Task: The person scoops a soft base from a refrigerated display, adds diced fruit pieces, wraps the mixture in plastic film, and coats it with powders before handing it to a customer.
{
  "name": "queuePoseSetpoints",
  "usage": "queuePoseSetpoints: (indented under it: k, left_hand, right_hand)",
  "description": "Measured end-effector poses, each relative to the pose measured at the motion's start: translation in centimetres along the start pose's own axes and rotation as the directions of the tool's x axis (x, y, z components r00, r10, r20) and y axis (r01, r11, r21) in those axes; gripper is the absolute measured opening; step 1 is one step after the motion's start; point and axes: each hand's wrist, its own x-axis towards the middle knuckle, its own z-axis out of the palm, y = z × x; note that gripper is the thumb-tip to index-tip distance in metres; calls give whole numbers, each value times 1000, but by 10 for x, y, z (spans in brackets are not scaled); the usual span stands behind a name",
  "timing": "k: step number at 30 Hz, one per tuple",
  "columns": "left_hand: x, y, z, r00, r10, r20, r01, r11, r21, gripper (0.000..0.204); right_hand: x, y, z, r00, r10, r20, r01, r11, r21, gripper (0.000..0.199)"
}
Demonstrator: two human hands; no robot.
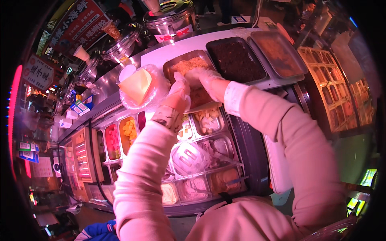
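Both my hands wear thin clear gloves and meet over a metal tray (169, 69) of orange, floss-like crumbs (191, 64). My left hand (179, 91) is at the tray's near left part, fingers curled with one digit pointing up. Reaching in from the right, my right hand (208, 81) has its fingers bent down into the tray, close beside the left. What the fingers grip, if anything, is hidden by the hands. Left of the tray, yellowish paper sheets (136, 85) lie on a plastic-wrapped round stack (155, 90).
A tray of dark crumbs (235, 60) and a tray of orange-brown filling (277, 54) stand to the right. Below my arms are several topping tubs, with yellow cubes (129, 129) and a clear round lid (188, 157). Metal drums (169, 22) stand behind the counter.
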Motion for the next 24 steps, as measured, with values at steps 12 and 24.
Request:
queuePoseSetpoints:
  k: [12, 24]
  left_hand:
    - [15, -8, -44, 862, 334, 382, -377, 925, 42, 86]
    - [20, -9, 17, 869, 478, -126, -404, 834, 376, 87]
  right_hand:
    - [-41, -18, 1, 978, -188, -87, 194, 978, 71, 18]
    - [77, -26, 10, 941, -330, 70, 257, 567, -783, 62]
